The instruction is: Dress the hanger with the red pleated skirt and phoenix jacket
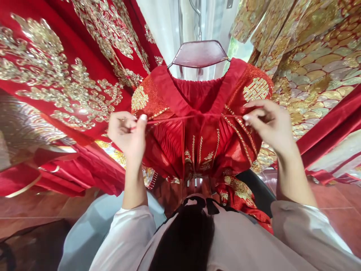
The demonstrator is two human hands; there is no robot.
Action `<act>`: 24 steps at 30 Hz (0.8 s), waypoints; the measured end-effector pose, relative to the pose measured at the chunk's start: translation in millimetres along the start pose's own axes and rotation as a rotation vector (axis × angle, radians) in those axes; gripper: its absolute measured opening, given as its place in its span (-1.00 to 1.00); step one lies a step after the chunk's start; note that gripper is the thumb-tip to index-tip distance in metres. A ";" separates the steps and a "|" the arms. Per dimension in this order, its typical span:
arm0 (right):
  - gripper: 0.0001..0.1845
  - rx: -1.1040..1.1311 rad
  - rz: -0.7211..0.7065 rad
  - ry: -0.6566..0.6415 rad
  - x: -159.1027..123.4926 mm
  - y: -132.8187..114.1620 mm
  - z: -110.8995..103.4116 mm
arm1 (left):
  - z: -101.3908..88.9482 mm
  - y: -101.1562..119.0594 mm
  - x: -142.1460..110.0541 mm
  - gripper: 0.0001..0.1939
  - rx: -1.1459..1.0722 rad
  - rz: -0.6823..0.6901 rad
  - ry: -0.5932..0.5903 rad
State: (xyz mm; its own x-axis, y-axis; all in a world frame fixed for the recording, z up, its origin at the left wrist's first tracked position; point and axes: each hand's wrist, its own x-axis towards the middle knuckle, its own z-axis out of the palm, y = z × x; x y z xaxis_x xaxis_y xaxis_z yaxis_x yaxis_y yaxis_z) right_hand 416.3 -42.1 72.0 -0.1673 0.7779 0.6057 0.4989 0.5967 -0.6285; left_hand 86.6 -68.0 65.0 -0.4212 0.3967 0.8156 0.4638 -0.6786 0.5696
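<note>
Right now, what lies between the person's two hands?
In the head view, a thin red cord stretches from the left hand to the right hand, across the front of the red garment.

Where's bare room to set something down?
Floor left, between red fabric and pale blue seat; floor right, between right forearm and red cloth. Crowded: the middle, where left hand and right hand stretch a thin red cord across the red garment.

Red garment (203, 130) bears gold 囍 signs (256, 89) at both shoulders
</note>
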 end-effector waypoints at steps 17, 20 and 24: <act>-0.79 -0.500 -0.099 0.092 23.1 -30.9 87.5 | 91.6 -4.3 -51.5 -0.72 0.486 0.046 -0.425; -0.80 -0.528 -0.011 0.032 33.9 -31.7 96.5 | 93.7 -0.2 -50.5 -0.85 0.589 0.023 -0.507; -0.75 -0.465 0.002 0.013 39.1 -25.9 93.2 | 90.5 0.8 -43.7 -0.90 0.491 -0.085 -0.624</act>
State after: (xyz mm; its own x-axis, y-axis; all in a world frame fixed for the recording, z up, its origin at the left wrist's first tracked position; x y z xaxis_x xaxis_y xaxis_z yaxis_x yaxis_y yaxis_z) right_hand 317.6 -8.8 66.5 -0.1571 0.7747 0.6126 0.8280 0.4414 -0.3459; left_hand 175.9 -30.0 39.0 -0.0238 0.8060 0.5914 0.8013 -0.3383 0.4933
